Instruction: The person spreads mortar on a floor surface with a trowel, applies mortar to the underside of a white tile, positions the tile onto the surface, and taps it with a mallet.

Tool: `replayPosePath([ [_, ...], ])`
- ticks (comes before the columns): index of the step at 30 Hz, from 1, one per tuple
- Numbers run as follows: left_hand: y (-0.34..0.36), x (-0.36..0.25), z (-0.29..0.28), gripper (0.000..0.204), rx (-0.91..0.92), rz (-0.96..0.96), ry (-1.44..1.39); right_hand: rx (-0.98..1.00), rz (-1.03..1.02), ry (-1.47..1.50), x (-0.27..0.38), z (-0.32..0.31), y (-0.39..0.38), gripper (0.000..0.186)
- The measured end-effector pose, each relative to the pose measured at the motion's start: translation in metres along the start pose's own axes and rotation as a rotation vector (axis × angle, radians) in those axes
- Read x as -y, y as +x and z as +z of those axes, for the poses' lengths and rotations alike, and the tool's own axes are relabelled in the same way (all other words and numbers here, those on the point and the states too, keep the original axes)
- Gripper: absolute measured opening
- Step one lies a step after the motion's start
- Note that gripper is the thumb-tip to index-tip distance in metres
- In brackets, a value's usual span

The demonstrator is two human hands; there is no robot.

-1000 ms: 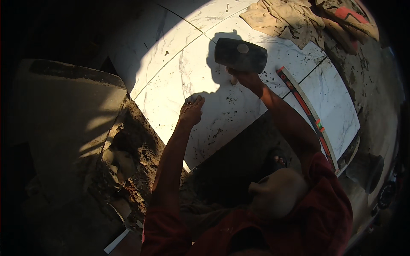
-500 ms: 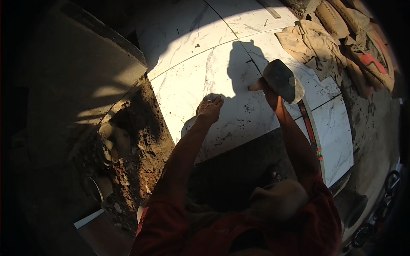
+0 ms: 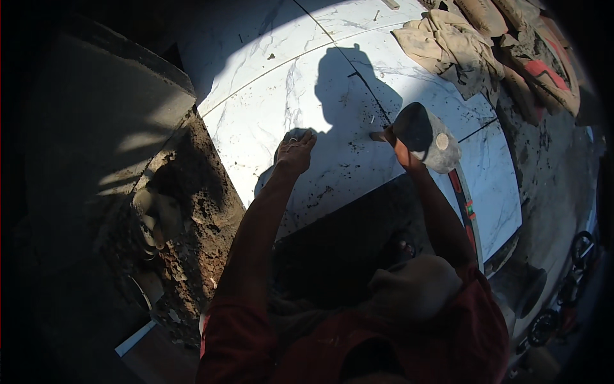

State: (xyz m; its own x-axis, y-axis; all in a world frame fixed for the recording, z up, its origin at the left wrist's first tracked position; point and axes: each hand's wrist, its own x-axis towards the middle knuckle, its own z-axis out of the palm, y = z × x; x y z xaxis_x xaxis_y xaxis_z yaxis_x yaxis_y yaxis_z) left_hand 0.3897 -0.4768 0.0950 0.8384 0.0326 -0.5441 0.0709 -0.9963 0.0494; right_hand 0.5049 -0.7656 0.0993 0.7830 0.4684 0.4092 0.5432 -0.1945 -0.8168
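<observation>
1. Left: rough soil (image 3: 208, 205) beside white marbled tile (image 3: 339, 153).
2. Left hand (image 3: 295, 153): palm down on tile, fingers loosely extended, holding nothing.
3. Right hand (image 3: 403, 148): closed around mallet (image 3: 427, 137) handle, head right of fist.
4. Right: spirit level (image 3: 469, 211), partly behind mallet.

No wording can be read. At the upper right, 1 plump tan paper-like sack (image 3: 483, 17) carries faint dark print, too small to make out. Below it, 1 crumpled brown sack (image 3: 561, 97) bears a bright red printed patch (image 3: 545, 72), its design partly lost in folds.
</observation>
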Motion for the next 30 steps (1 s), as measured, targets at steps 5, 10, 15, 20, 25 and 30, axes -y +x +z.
replayPosePath([
  [5, 0.002, -0.003, -0.005, 0.063, -0.002, 0.002, -0.008, 0.033, 0.180, 0.883, 0.003, -0.004, 0.009, 0.022],
  [10, 0.011, 0.006, 0.016, 0.062, -0.075, 0.031, 0.026, -0.002, 0.221, 0.672, 0.033, -0.004, 0.011, 0.027],
  [15, -0.001, 0.001, -0.011, 0.066, -0.016, 0.011, -0.034, 0.233, 0.443, 0.394, 0.114, -0.005, 0.007, 0.021],
  [20, 0.003, -0.001, -0.002, 0.062, -0.005, -0.012, 0.026, 0.466, 0.379, 0.073, 0.128, 0.014, 0.007, 0.022],
  [25, 0.001, -0.009, -0.012, 0.066, 0.086, -0.051, -0.083, 0.614, 0.402, -0.082, 0.174, 0.001, -0.015, 0.020],
  [30, -0.006, 0.007, -0.008, 0.059, -0.029, -0.007, -0.083, 0.628, 0.550, -0.251, 0.263, -0.040, -0.044, 0.026],
])
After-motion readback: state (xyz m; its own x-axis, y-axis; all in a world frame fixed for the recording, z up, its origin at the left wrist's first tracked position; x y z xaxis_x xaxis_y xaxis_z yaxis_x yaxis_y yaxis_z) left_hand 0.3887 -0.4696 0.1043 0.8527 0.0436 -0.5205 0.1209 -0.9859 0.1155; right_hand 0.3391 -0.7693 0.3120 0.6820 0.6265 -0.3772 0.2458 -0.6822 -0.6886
